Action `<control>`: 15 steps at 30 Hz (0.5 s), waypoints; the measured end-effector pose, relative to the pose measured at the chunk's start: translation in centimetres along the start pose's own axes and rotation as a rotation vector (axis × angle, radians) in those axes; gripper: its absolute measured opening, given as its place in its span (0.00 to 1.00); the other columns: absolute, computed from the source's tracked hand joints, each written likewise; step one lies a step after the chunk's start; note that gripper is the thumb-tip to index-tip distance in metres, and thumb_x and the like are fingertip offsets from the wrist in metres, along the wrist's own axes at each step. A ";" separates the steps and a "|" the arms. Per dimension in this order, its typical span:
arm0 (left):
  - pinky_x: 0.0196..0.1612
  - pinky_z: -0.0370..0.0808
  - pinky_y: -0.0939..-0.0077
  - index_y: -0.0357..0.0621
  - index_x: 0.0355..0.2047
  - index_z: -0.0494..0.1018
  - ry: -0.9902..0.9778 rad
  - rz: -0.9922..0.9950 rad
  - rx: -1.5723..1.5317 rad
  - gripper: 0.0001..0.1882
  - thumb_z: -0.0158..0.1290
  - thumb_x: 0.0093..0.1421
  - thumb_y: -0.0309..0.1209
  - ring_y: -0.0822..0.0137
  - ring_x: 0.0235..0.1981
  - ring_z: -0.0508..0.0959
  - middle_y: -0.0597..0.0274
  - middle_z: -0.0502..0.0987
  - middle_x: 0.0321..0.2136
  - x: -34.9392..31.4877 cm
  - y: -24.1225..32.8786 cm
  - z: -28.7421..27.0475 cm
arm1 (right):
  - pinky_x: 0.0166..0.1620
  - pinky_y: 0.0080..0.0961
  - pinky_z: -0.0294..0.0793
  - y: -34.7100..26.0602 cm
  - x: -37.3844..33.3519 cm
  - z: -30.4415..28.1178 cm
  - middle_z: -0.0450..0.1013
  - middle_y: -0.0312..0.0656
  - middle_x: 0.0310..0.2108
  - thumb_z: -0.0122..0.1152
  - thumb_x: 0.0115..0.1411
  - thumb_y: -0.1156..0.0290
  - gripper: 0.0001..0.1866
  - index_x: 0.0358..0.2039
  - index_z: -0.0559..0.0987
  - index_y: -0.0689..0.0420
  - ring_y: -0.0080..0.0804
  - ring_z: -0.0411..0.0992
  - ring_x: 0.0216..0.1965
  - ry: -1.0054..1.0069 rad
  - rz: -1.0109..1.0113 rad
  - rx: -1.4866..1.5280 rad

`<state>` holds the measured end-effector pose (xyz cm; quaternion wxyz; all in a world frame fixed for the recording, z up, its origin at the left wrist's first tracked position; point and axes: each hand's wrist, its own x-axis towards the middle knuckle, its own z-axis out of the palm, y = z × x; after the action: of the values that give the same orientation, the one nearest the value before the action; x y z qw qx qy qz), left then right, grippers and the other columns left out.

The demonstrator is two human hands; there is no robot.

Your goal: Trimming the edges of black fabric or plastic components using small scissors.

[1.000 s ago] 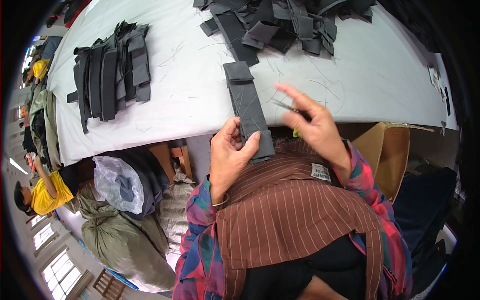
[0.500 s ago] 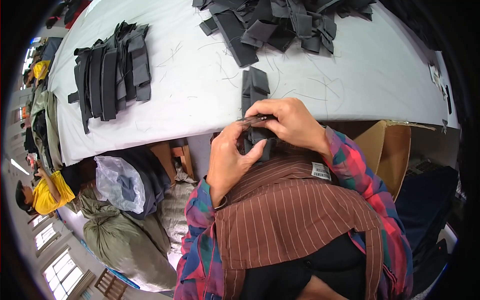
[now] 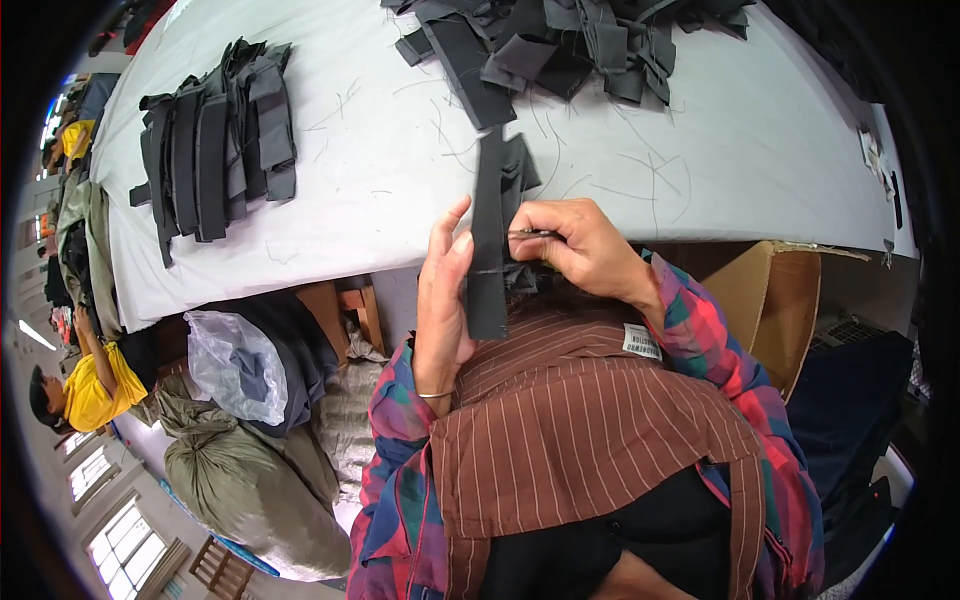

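Note:
A long dark grey fabric strip [image 3: 487, 225] runs lengthwise in front of me, its near end hanging past the table edge over my apron. My left hand [image 3: 443, 290] holds it along the left side, thumb against the strip and one finger pointing up. My right hand [image 3: 585, 245] is closed around small dark thread snips [image 3: 537, 234], their tip close to the strip's right edge. Whether the blades touch it I cannot tell. Behind the strip, more folded dark fabric pieces [image 3: 518, 165] lie at the table's front edge, partly hidden.
A row of stacked dark strips [image 3: 215, 150] lies on the white tabletop [image 3: 360, 200] at left. A loose heap of strips [image 3: 560, 50] sits at the far side, loose threads around it. Below stand a cardboard box [image 3: 790, 310], a plastic bag [image 3: 235, 365] and a sack [image 3: 245, 480].
The strip, bunched between both hands before, now lies stretched out long. My left hand has turned and its fingers have straightened; the right hand has drawn slightly away with the snips.

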<state>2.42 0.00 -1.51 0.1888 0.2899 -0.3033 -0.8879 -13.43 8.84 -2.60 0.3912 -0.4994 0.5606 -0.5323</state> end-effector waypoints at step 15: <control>0.48 0.72 0.79 0.30 0.59 0.58 -0.029 -0.082 0.087 0.28 0.49 0.58 0.26 0.73 0.45 0.73 0.55 0.72 0.47 0.8 0.0 -0.7 | 0.34 0.20 0.70 -0.7 -1.4 -0.6 0.73 0.40 0.26 0.51 0.56 0.85 0.04 0.27 0.72 0.63 0.24 0.71 0.28 -0.073 0.045 0.148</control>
<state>2.21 -0.70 -2.28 0.1349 0.2974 -0.3323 -0.8849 -13.60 10.36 -2.01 0.4590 -0.4755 0.5160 -0.5449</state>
